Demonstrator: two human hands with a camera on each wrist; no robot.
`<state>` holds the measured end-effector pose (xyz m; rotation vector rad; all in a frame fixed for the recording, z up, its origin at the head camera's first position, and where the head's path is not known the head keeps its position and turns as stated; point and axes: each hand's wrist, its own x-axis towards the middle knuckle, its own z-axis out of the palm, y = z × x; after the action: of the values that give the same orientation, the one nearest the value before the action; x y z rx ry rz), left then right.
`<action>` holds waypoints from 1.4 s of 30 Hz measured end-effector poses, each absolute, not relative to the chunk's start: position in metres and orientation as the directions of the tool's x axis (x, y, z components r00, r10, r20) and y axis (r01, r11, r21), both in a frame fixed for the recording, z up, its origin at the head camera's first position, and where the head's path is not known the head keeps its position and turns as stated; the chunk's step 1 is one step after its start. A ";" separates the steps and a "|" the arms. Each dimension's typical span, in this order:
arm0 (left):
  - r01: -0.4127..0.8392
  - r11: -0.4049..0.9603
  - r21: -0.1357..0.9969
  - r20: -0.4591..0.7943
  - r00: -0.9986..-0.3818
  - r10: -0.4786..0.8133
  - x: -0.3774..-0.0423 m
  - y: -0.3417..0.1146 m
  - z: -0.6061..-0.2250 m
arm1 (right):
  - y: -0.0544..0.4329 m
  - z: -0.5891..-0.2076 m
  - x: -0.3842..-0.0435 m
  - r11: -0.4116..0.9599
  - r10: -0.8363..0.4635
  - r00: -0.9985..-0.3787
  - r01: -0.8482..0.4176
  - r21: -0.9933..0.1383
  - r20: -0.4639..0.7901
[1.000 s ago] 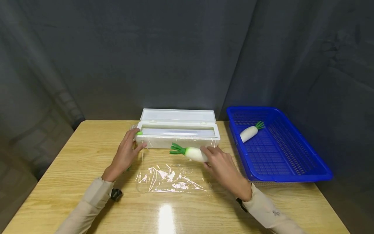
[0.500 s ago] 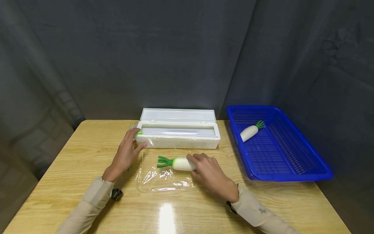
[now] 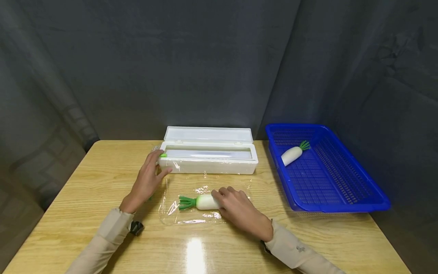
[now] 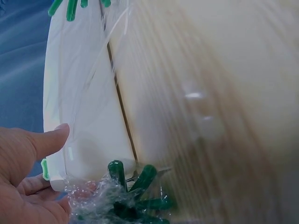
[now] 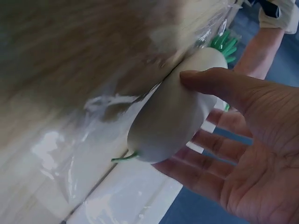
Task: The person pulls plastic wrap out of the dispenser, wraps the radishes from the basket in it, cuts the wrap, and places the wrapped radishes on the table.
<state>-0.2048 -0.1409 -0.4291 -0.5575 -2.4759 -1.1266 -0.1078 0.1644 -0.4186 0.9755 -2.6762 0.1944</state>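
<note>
My right hand [image 3: 239, 209] grips a white radish [image 3: 207, 202] by its root end, thumb on one side and fingers on the other. The radish lies over a sheet of cling film [image 3: 171, 190], green leaves pointing left. My left hand [image 3: 147, 180] holds the left end of a white cling film dispenser [image 3: 208, 166], whose lid stands open. In the left wrist view the thumb [image 4: 51, 140] is against the dispenser's front, and green leaves under crumpled film [image 4: 135, 191] show beside the hand. Most of that film-covered thing is hidden in the head view.
A blue plastic basket [image 3: 328, 208] stands on the right of the wooden table [image 3: 102, 167], with another white radish [image 3: 292, 155] inside. The film runs from the dispenser toward the table's front. A dark curtain [image 3: 205, 64] hangs behind the table.
My right hand has brought the radish left and toward me, from in front of the dispenser down to the cling film. The left hand keeps its place on the dispenser.
</note>
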 end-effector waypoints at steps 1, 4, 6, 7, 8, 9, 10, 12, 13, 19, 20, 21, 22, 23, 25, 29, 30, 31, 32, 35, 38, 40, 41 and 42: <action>0.491 0.604 0.628 0.476 -0.856 0.201 -0.205 -0.141 -0.429 | 0.164 -0.419 -0.108 0.761 -0.612 -0.727 -0.648 -0.018 0.313; 0.488 0.596 0.638 0.471 -0.859 0.200 -0.204 -0.141 -0.428 | 0.164 -0.419 -0.107 0.764 -0.610 -0.729 -0.645 -0.012 0.310; 0.482 0.592 0.646 0.462 -0.864 0.199 -0.204 -0.141 -0.428 | 0.165 -0.418 -0.106 0.765 -0.609 -0.734 -0.644 -0.020 0.301; 0.480 0.589 0.650 0.459 -0.866 0.199 -0.204 -0.141 -0.428 | 0.165 -0.418 -0.106 0.765 -0.611 -0.735 -0.644 -0.022 0.293; 0.478 0.588 0.653 0.456 -0.867 0.200 -0.204 -0.141 -0.428 | 0.166 -0.417 -0.106 0.764 -0.613 -0.737 -0.645 -0.027 0.285; 0.477 0.585 0.656 0.453 -0.869 0.200 -0.204 -0.141 -0.428 | 0.166 -0.417 -0.106 0.762 -0.615 -0.739 -0.646 -0.034 0.275; 0.476 0.583 0.658 0.452 -0.870 0.199 -0.204 -0.141 -0.428 | 0.167 -0.416 -0.106 0.761 -0.616 -0.741 -0.647 -0.040 0.266; 0.475 0.574 0.667 0.450 -0.871 0.198 -0.205 -0.141 -0.428 | 0.169 -0.415 -0.106 0.758 -0.621 -0.743 -0.650 -0.053 0.250; 0.473 0.570 0.672 0.448 -0.872 0.196 -0.205 -0.141 -0.428 | 0.170 -0.415 -0.107 0.755 -0.624 -0.742 -0.653 -0.056 0.244; 0.449 0.545 0.708 0.426 -0.887 0.177 -0.210 -0.141 -0.427 | 0.176 -0.414 -0.112 0.724 -0.666 -0.715 -0.688 -0.047 0.213; 0.446 0.545 0.710 0.424 -0.889 0.175 -0.211 -0.141 -0.426 | 0.176 -0.414 -0.113 0.721 -0.670 -0.714 -0.691 -0.047 0.204; 0.444 0.547 0.709 0.424 -0.889 0.173 -0.212 -0.141 -0.426 | 0.177 -0.414 -0.113 0.721 -0.672 -0.715 -0.691 -0.051 0.191; 0.443 0.549 0.709 0.422 -0.890 0.172 -0.212 -0.141 -0.426 | 0.178 -0.414 -0.114 0.720 -0.673 -0.717 -0.691 -0.061 0.181; 0.443 0.551 0.707 0.424 -0.889 0.172 -0.213 -0.141 -0.425 | 0.178 -0.414 -0.114 0.718 -0.675 -0.717 -0.692 -0.070 0.173; 0.447 0.552 0.704 0.426 -0.888 0.174 -0.213 -0.142 -0.425 | 0.180 -0.415 -0.113 0.713 -0.677 -0.717 -0.695 -0.093 0.164; 0.451 0.553 0.700 0.430 -0.885 0.178 -0.213 -0.144 -0.425 | 0.182 -0.416 -0.108 0.696 -0.686 -0.704 -0.708 -0.116 0.184; 0.451 0.553 0.700 0.430 -0.885 0.179 -0.213 -0.145 -0.425 | 0.182 -0.416 -0.107 0.696 -0.684 -0.704 -0.709 -0.116 0.191; 0.452 0.554 0.699 0.430 -0.885 0.179 -0.213 -0.145 -0.424 | 0.182 -0.416 -0.105 0.695 -0.685 -0.699 -0.712 -0.107 0.203; 0.452 0.555 0.698 0.431 -0.885 0.178 -0.214 -0.145 -0.423 | 0.183 -0.416 -0.104 0.694 -0.684 -0.697 -0.713 -0.101 0.215; 0.449 0.557 0.699 0.430 -0.886 0.174 -0.214 -0.144 -0.422 | 0.183 -0.415 -0.100 0.680 -0.696 -0.664 -0.732 -0.047 0.274; 0.438 0.558 0.705 0.418 -0.892 0.172 -0.215 -0.145 -0.421 | 0.184 -0.416 -0.096 0.642 -0.731 -0.587 -0.765 0.058 0.348; 0.433 0.555 0.711 0.409 -0.896 0.174 -0.214 -0.145 -0.421 | 0.184 -0.418 -0.092 0.613 -0.757 -0.530 -0.778 0.135 0.384; 0.430 0.552 0.714 0.404 -0.898 0.177 -0.214 -0.145 -0.421 | 0.185 -0.419 -0.091 0.601 -0.768 -0.507 -0.782 0.165 0.391; 0.430 0.549 0.717 0.401 -0.898 0.180 -0.214 -0.144 -0.421 | 0.186 -0.420 -0.089 0.593 -0.775 -0.492 -0.783 0.188 0.396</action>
<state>-0.2144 -0.1443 -0.4212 -0.5065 -2.5066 -1.2734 -0.0890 0.1857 -0.4199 1.2448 -2.3823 0.0240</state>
